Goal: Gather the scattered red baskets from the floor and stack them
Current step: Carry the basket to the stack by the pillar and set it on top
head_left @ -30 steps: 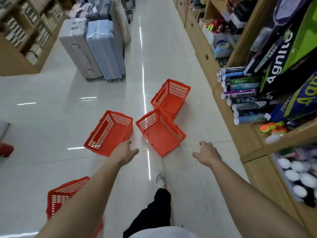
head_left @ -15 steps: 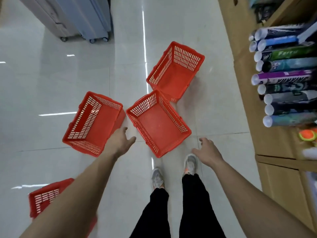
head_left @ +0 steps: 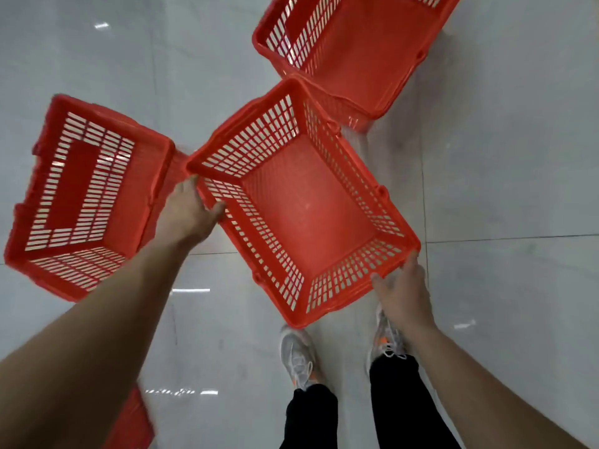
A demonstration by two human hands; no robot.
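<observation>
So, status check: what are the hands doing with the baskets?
Left hand and right hand grip the middle basket rim. Left basket, far basket close alongside, unstacked. Lift path looks clear.

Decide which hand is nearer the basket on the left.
Left. The left hand sits just beside the left basket, at the middle basket's rim; the right hand is at its opposite corner.
</observation>
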